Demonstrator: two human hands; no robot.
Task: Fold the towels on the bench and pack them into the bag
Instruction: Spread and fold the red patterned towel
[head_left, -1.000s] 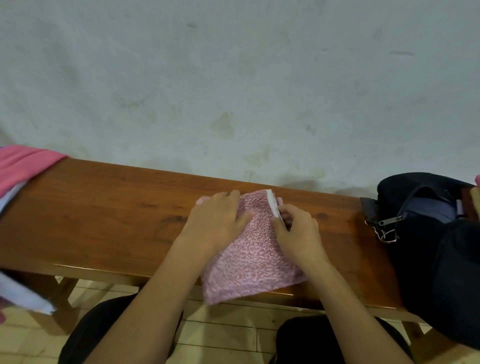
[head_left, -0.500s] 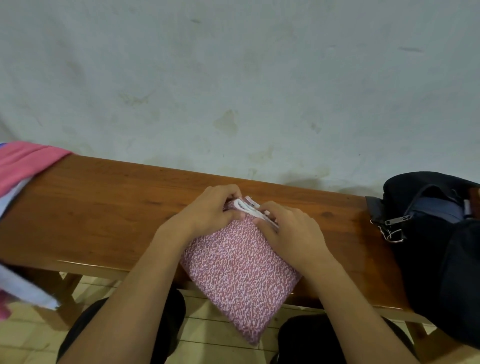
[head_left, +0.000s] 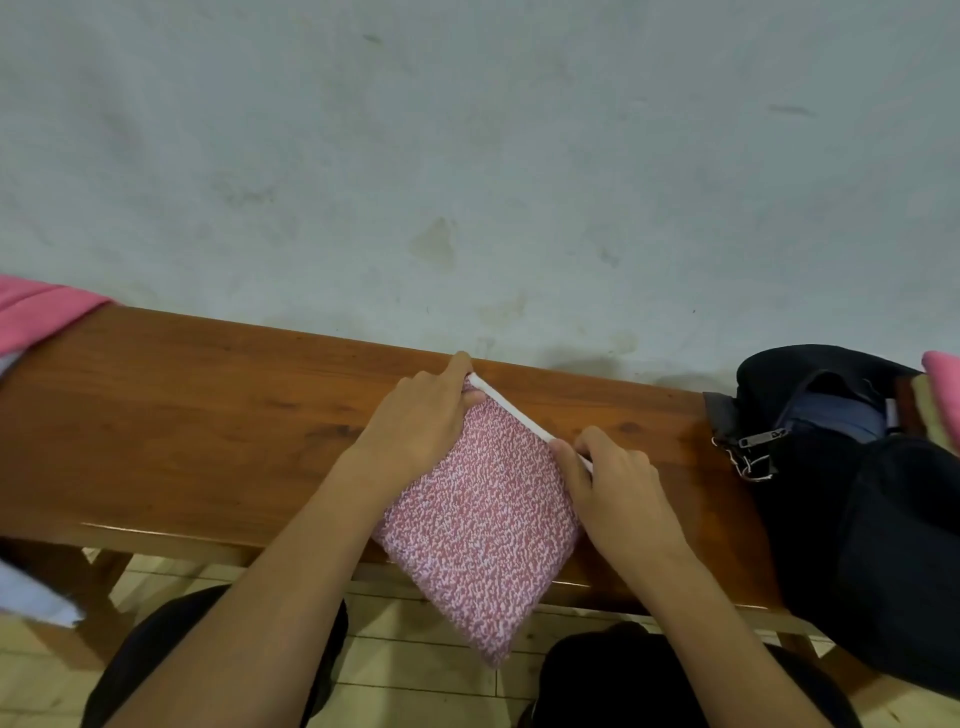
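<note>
The towel (head_left: 478, 525), speckled pink and white and folded into a compact rectangle, lies turned at an angle on the wooden worktop (head_left: 208, 415), its near corner hanging over the front edge above the tiled floor (head_left: 405, 670). A white hem (head_left: 511, 410) runs along its far edge. The left hand (head_left: 415, 426) pinches the far left corner of that edge, index finger stretched along the hem and thumb pressed on top of the cloth. The right hand (head_left: 618, 493) grips the far right corner, fingers curled over the hem and thumb lying on the speckled surface. Both forearms reach in from below, over the person's dark-clad knees. At the right end of the worktop sits a black bag (head_left: 872, 519), well apart from the towel, its mouth open and a metal zipper pull (head_left: 753, 447) dangling at the side; something pink (head_left: 943, 379) shows at its far right rim. At the left end a plain pink cloth (head_left: 36, 317) drapes over the worktop's corner, with a pale cloth (head_left: 31, 597) hanging lower down. A stained, pale wall (head_left: 467, 156) rises behind.
</note>
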